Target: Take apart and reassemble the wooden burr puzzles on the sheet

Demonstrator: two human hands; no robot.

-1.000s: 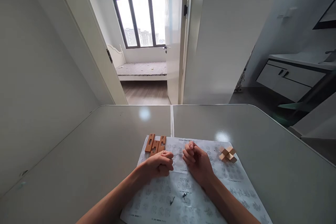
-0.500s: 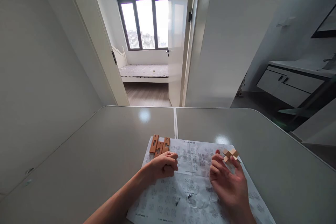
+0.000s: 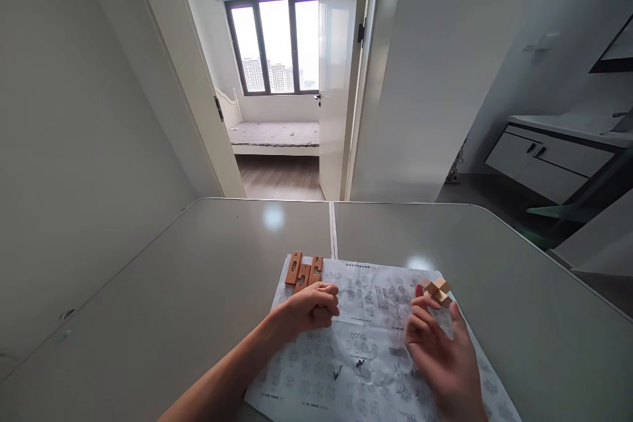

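My right hand [image 3: 442, 349] holds a small cross-shaped interlocking wooden puzzle [image 3: 437, 292] of pale wood between thumb and fingertips. It is raised over the right side of a printed paper sheet [image 3: 366, 323]. My left hand [image 3: 314, 305] rests on the sheet's left part, fingers curled into a loose fist, with nothing showing in it. Just beyond it lie several reddish-brown notched wooden pieces: one marked 2 [image 3: 294, 268], one marked 3 [image 3: 316, 269] and a shorter-looking one [image 3: 302, 277] between them, partly behind my left hand.
The sheet lies on a grey tabletop [image 3: 237, 257] with a pale seam [image 3: 333, 231] down its middle. Behind the table are an open white door [image 3: 339, 79], a bed [image 3: 274, 134] and a window. A vanity cabinet [image 3: 548, 158] stands to the right.
My right hand has moved slightly right and turned the wooden puzzle a little, its thumb now lower along the puzzle's right side. The left hand stays curled, and the view has shifted slightly.
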